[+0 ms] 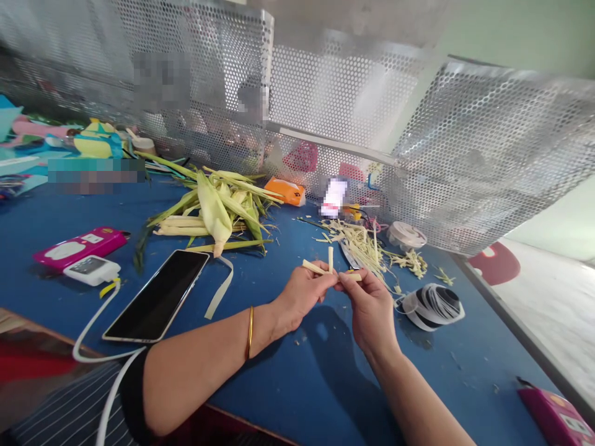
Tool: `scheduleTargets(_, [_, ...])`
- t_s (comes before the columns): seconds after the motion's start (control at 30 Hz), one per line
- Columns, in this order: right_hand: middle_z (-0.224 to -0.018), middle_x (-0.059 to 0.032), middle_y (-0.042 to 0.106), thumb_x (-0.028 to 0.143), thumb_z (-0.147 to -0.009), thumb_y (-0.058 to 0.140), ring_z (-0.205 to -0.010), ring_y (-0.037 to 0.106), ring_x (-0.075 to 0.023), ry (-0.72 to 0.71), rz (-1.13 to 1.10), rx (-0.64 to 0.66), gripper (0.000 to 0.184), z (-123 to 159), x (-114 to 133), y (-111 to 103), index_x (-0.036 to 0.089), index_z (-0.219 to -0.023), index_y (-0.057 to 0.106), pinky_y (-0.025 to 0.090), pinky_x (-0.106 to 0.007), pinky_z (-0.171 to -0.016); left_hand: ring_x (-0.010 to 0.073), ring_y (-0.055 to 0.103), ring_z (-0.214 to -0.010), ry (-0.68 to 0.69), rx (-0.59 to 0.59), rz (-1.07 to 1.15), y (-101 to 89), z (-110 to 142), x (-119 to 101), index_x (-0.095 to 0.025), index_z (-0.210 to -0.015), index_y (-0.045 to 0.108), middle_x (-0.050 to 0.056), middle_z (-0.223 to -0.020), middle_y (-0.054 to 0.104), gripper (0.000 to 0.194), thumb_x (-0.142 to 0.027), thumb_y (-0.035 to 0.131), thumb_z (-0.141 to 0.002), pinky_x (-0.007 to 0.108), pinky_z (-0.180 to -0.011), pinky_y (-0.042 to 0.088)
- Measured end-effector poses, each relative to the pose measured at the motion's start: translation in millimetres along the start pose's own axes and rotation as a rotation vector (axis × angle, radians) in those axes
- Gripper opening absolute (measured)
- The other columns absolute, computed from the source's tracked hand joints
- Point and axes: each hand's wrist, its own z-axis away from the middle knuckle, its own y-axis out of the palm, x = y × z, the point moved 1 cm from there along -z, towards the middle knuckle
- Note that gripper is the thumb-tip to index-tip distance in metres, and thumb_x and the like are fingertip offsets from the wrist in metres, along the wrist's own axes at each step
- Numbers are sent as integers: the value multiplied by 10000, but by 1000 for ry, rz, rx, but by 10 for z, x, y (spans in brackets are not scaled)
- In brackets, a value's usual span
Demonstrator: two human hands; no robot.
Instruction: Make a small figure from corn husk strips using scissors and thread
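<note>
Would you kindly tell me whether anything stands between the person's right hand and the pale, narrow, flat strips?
Nothing visible does: the right hand already pinches the pale, narrow, flat strips alongside the left hand. The black-and-white thread spool sits to the right, out of the way.

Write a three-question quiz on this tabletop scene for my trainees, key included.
1. True or false: the left hand and the right hand both pinch narrow, flat, pale-cream strips.

2. Which is nearest the right hand?
A) flat black-screened phone with pale frame
B) cylindrical black-and-white spool of thread
C) orange plastic packet

3. Fill in the colour: the thin, round, metal-looking bangle around the left wrist is ____.

Key: 1 true; 2 B; 3 gold.
</note>
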Motion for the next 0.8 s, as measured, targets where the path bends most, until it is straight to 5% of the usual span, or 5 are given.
scheduleTargets(0.3, [-640, 40, 649, 287, -727, 782, -600, 618, -123, -126, 82, 31, 192, 6, 20, 21, 200, -769, 616, 483, -260, -641, 63, 260, -448, -166, 37, 142, -16, -14, 75, -180, -643, 515, -89, -463, 326, 171, -291, 624, -713, 235, -484, 258])
scheduleTargets(0.6, [-517, 55, 578, 409, -705, 783, -473, 529, -102, 119, -76, -53, 336, 58, -14, 70, 202, -644, 525, 442, -245, -544, 60, 338, -496, 70, -22, 27, 63, 25, 53, -161, -675, 546, -48, -591, 471, 172, -297, 602, -764, 227, -471, 241])
scheduleTargets(0.8, [-657, 28, 668, 325, -689, 798, -596, 627, -129, -39, 52, -53, 226, 17, -4, 23, 191, -738, 623, 494, -271, -654, 67, 350, -464, 25, -74, -98, -28, -43, 77, -161, -686, 560, -67, -505, 416, 191, -316, 598, -790, 223, -470, 267])
